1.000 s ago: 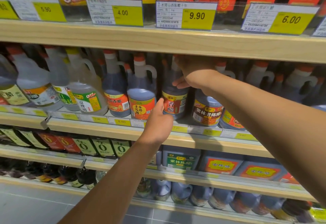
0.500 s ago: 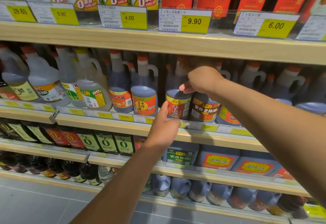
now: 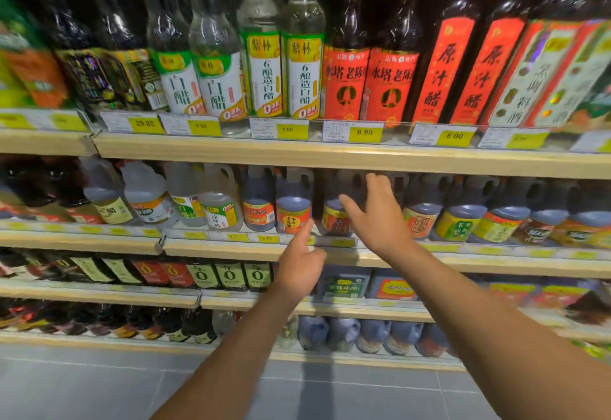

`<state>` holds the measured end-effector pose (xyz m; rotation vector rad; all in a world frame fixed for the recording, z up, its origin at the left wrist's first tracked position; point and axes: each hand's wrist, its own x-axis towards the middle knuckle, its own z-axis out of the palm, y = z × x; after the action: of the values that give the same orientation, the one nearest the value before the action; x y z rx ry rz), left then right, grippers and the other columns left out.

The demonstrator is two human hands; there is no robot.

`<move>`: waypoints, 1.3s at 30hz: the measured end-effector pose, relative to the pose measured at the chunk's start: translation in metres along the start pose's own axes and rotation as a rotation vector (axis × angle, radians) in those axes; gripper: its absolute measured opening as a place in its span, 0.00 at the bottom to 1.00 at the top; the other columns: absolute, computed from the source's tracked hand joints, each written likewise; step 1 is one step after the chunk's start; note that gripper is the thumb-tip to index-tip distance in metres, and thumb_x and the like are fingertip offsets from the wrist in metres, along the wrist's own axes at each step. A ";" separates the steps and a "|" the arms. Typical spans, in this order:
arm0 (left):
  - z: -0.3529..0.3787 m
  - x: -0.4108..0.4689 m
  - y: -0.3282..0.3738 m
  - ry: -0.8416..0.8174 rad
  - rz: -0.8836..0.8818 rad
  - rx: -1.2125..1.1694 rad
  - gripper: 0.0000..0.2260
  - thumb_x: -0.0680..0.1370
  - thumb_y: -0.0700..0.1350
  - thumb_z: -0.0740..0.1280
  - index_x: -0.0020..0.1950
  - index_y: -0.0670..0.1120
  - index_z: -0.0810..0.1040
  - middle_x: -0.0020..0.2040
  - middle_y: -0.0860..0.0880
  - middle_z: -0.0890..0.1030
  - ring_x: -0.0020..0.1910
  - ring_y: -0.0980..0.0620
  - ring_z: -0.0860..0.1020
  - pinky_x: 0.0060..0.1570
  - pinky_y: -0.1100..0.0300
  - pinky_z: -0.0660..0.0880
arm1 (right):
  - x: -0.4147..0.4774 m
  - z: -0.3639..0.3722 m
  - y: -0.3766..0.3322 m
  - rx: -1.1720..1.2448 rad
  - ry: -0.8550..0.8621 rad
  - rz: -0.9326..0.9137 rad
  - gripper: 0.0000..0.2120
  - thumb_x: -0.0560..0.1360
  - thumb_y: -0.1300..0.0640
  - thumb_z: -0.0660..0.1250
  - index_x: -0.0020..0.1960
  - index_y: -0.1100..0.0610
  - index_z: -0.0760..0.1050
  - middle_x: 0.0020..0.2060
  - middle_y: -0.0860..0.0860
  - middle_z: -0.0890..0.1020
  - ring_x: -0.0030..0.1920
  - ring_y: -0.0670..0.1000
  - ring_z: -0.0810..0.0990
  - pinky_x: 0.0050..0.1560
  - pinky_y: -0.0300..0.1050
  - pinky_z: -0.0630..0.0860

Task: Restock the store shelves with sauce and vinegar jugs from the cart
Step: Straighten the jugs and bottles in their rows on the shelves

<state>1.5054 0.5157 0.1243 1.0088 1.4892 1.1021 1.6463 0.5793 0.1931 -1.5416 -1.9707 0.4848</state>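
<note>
head view: right hand point(image 3: 377, 218) has let go of the dark jug point(image 3: 332, 221), fingers spread; left hand point(image 3: 299, 271) loosely curled, empty.

Left forearm point(image 3: 231, 353): bare along the whole length my feed shows. Right forearm point(image 3: 496, 320): the same. Left hand point(image 3: 299, 267): bare. Right hand point(image 3: 380, 221): bare. Both hands blur-smeared; finer marks I cannot tell.

Matt wood-grain shelf edge point(image 3: 330, 155) at centre; glossy dark glass bottles point(image 3: 347, 39) at 12 o'clock; smooth translucent plastic jugs point(image 3: 292, 201) below; matt grey floor tiles point(image 3: 99, 386) at 7 o'clock.
</note>
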 end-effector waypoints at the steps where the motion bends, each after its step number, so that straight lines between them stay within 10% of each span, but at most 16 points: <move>1: -0.005 -0.008 0.004 0.012 0.021 0.026 0.30 0.82 0.35 0.61 0.81 0.54 0.60 0.78 0.55 0.65 0.47 0.73 0.77 0.40 0.74 0.75 | -0.011 -0.002 0.000 0.018 -0.021 -0.012 0.25 0.80 0.46 0.65 0.70 0.60 0.66 0.68 0.58 0.69 0.67 0.59 0.72 0.62 0.54 0.72; 7: -0.037 -0.067 0.027 0.065 0.060 0.122 0.22 0.84 0.51 0.60 0.79 0.58 0.64 0.69 0.61 0.70 0.50 0.79 0.70 0.46 0.80 0.68 | -0.076 -0.015 -0.004 0.148 -0.041 0.046 0.34 0.81 0.40 0.60 0.80 0.56 0.56 0.78 0.51 0.59 0.78 0.52 0.59 0.74 0.49 0.63; 10: -0.043 -0.101 0.034 0.078 0.062 0.160 0.22 0.84 0.53 0.59 0.79 0.58 0.63 0.78 0.56 0.65 0.74 0.59 0.67 0.64 0.66 0.62 | -0.112 -0.023 -0.005 0.116 -0.125 0.024 0.32 0.82 0.40 0.59 0.80 0.55 0.56 0.79 0.50 0.56 0.78 0.52 0.59 0.74 0.48 0.64; 16: -0.046 -0.161 0.032 0.095 0.022 0.226 0.23 0.85 0.55 0.57 0.80 0.54 0.63 0.79 0.53 0.66 0.77 0.50 0.64 0.68 0.57 0.61 | -0.162 -0.044 -0.013 0.077 -0.243 0.038 0.33 0.82 0.39 0.56 0.79 0.56 0.58 0.80 0.51 0.54 0.79 0.53 0.57 0.75 0.56 0.64; 21: -0.063 -0.171 0.032 0.093 -0.018 0.244 0.22 0.84 0.54 0.56 0.79 0.53 0.65 0.61 0.58 0.78 0.57 0.58 0.77 0.53 0.61 0.71 | -0.174 -0.047 -0.020 0.034 -0.273 0.016 0.33 0.82 0.37 0.55 0.79 0.57 0.59 0.78 0.53 0.60 0.77 0.54 0.62 0.75 0.55 0.65; 25: -0.086 -0.155 0.037 0.085 -0.039 0.246 0.21 0.85 0.51 0.56 0.79 0.54 0.64 0.75 0.51 0.71 0.64 0.50 0.77 0.57 0.56 0.73 | -0.164 -0.040 -0.025 0.017 -0.272 0.014 0.32 0.81 0.37 0.56 0.79 0.55 0.60 0.78 0.52 0.61 0.75 0.53 0.65 0.74 0.54 0.66; 29: -0.111 -0.130 0.033 0.074 -0.062 0.218 0.22 0.84 0.48 0.57 0.79 0.55 0.64 0.64 0.54 0.76 0.34 0.61 0.74 0.36 0.62 0.73 | -0.146 -0.023 -0.036 0.012 -0.272 0.015 0.31 0.81 0.37 0.56 0.78 0.52 0.60 0.77 0.50 0.63 0.71 0.52 0.70 0.70 0.51 0.70; 32: -0.126 -0.104 0.029 0.041 -0.075 0.213 0.21 0.84 0.47 0.58 0.78 0.54 0.66 0.51 0.58 0.76 0.38 0.54 0.76 0.44 0.54 0.74 | -0.133 -0.008 -0.047 0.026 -0.215 0.015 0.28 0.81 0.37 0.56 0.77 0.51 0.63 0.74 0.50 0.68 0.59 0.49 0.78 0.58 0.44 0.72; 39: -0.124 -0.057 0.022 -0.053 -0.079 0.233 0.22 0.83 0.42 0.60 0.78 0.49 0.66 0.77 0.47 0.69 0.73 0.47 0.69 0.66 0.57 0.65 | -0.105 0.016 -0.056 0.003 -0.159 0.064 0.27 0.82 0.40 0.56 0.76 0.53 0.66 0.73 0.52 0.71 0.70 0.53 0.72 0.66 0.48 0.71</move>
<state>1.3947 0.4485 0.1710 1.1189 1.6268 0.8531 1.6108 0.4644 0.1917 -1.6115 -2.0421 0.6551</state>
